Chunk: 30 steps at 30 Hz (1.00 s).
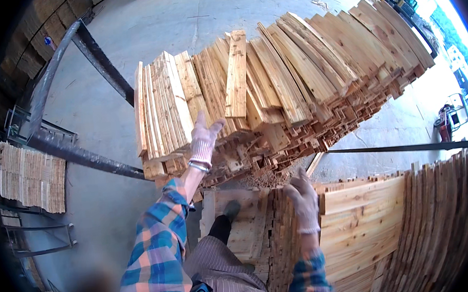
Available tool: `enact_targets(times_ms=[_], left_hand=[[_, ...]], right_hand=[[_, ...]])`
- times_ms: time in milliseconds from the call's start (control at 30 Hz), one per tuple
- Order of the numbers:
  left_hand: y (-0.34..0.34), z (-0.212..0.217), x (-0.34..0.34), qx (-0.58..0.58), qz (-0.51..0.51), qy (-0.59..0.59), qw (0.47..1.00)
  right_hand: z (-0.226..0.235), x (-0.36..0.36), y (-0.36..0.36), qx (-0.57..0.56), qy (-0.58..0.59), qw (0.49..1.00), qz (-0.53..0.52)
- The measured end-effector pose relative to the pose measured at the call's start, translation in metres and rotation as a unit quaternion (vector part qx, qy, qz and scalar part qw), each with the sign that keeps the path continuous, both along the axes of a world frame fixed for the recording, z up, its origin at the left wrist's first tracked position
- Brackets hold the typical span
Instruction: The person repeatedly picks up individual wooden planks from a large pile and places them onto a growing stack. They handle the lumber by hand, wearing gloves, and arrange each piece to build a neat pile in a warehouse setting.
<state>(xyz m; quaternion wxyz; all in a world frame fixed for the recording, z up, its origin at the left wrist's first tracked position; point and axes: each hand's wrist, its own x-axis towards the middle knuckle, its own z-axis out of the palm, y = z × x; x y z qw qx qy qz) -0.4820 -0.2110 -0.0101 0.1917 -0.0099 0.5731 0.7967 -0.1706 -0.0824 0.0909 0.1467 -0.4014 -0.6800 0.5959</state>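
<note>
A large pile of rough wooden boards (289, 77) lies in front of me, the boards side by side with their near ends toward me. My left hand (206, 137), in a pale knitted glove, is over the near ends at the pile's left part. Its fingers and thumb are apart, with nothing seen in them; whether it touches the wood I cannot tell. One short board (236, 75) lies on top of the others, just right of that hand. My right hand (304, 198), gloved alike, hangs with fingers apart and holds nothing, beside a neat stack of planks (363, 202).
Dark metal frame bars (82, 154) rise at the left of the pile. A bundle of boards (33, 179) stands farther left. Upright board edges (440, 224) fill the right. A wooden surface (247, 215) lies under my foot. A red and white vehicle (452, 120) is far right.
</note>
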Motion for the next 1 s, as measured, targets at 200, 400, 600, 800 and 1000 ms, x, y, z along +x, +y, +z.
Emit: enact_targets(times_ms=[200,400,600,800,1000], left_hand=[[0.046,-0.03,-0.065,-0.327,-0.093,0.157,0.927],[0.092,-0.029,-0.038,-0.523,-0.136,0.228,0.81],[0.109,-0.023,-0.021,-0.533,-0.129,0.204,0.811],[0.1,-0.002,-0.025,-0.367,-0.119,0.194,0.902],[0.03,0.07,-0.064,0.009,-0.031,0.005,0.999]], right_hand=[[-0.11,-0.16,0.044,-0.273,0.085,0.956,-0.066],[-0.193,-0.202,0.068,-0.27,0.148,0.937,-0.163],[-0.187,-0.228,0.056,-0.033,0.007,0.999,0.03],[-0.202,-0.217,0.064,-0.131,0.08,0.987,-0.035],[-0.043,-0.251,-0.008,-0.175,0.032,0.977,0.122]])
